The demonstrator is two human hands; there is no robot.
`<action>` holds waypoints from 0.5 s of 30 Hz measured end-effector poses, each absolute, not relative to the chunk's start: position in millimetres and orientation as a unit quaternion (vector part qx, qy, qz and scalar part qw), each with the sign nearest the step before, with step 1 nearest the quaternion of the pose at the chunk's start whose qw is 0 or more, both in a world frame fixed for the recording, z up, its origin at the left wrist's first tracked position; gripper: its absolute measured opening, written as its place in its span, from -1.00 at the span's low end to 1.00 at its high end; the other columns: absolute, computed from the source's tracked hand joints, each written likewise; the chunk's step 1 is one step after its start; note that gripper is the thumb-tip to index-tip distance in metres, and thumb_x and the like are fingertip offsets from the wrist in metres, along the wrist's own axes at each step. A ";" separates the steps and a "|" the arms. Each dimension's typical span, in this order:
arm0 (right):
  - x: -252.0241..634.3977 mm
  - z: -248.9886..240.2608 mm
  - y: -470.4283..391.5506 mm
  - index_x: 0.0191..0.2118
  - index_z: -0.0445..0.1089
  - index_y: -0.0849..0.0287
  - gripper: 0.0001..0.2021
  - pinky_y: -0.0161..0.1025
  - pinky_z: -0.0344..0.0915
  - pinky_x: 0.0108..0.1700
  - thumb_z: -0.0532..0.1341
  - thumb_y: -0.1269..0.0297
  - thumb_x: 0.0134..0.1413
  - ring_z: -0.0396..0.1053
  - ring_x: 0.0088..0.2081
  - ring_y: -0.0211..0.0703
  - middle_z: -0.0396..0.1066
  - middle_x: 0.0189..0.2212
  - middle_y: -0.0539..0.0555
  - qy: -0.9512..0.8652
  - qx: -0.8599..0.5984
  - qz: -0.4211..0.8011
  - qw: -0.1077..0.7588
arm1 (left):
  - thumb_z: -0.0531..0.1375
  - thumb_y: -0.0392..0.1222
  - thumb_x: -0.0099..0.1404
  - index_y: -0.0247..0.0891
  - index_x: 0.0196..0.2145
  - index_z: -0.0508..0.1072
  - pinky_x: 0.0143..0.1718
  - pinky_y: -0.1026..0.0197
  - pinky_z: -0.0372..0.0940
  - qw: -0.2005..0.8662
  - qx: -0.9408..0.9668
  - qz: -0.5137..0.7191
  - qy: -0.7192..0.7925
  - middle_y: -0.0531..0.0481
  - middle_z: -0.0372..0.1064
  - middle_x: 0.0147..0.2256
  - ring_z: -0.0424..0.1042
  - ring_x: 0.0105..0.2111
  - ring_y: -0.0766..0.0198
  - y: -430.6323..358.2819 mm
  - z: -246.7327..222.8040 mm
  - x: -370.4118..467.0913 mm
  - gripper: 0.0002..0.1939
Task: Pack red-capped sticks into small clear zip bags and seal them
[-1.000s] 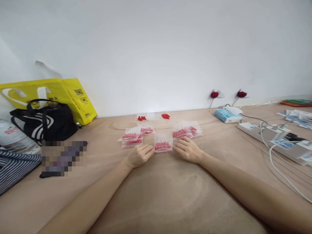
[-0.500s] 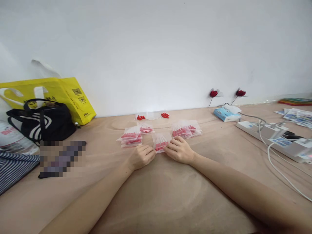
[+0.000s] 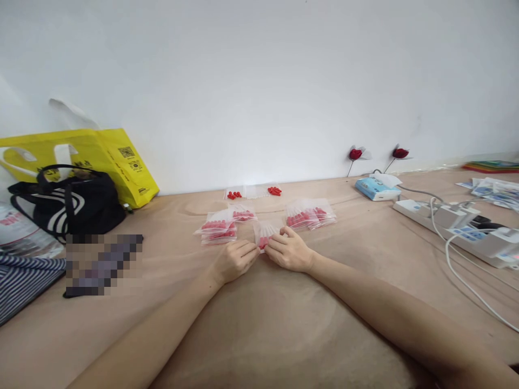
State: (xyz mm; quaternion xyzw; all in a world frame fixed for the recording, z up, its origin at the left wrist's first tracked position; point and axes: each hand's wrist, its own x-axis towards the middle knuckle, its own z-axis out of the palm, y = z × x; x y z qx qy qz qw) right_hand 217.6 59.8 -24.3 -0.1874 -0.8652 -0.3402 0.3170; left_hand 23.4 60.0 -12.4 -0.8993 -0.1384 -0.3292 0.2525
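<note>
Between my hands a small clear zip bag lies on the table, holding several thin white sticks with red ends. My left hand pinches its near left corner. My right hand has its fingers on the near edge, right of the middle, covering part of the red ends. Like bags lie around it: a stack of filled bags to the left, one filled bag behind, and a fanned group of filled bags to the right.
Loose red pieces and a bag with red pieces lie by the wall. A black bag and yellow bag stand left. Right are a tissue pack, a power strip with cables, and two artificial roses.
My right hand has slid left along the near edge of the bag, closer to my left hand, and covers more of the red ends. My left hand stays in place.
</note>
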 end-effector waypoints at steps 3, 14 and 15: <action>230.1 -25.0 61.0 -0.55 0.26 0.23 -0.73 -0.23 -0.10 -0.35 -0.03 0.48 0.12 0.04 -0.45 -0.28 0.19 -0.60 0.00 -0.862 -0.212 -0.355 0.293 | 0.05 -0.39 0.21 -0.33 -0.44 0.38 -0.51 0.29 0.26 0.239 -0.895 -0.343 -0.153 -0.01 0.41 -0.49 0.35 -0.52 0.33 61.1 -14.1 18.1 -0.86; 260.1 -26.7 59.3 -0.56 0.24 0.23 -0.76 -0.24 -0.08 -0.34 0.01 0.47 0.09 0.07 -0.45 -0.27 0.21 -0.59 0.01 -0.852 -0.259 -0.364 0.272 | 0.09 -0.35 0.21 -0.31 -0.44 0.40 -0.53 0.32 0.24 0.180 -0.903 -0.349 -0.173 0.00 0.41 -0.49 0.35 -0.52 0.35 65.2 -19.4 13.3 -0.88; 260.2 -26.8 59.4 -0.58 0.23 0.23 -0.76 -0.24 -0.09 -0.34 0.01 0.47 0.09 0.06 -0.46 -0.27 0.20 -0.59 0.01 -0.851 -0.266 -0.362 0.273 | 0.09 -0.34 0.21 -0.30 -0.43 0.40 -0.53 0.32 0.24 0.174 -0.903 -0.350 -0.178 0.00 0.41 -0.48 0.35 -0.52 0.35 65.4 -19.8 13.1 -0.88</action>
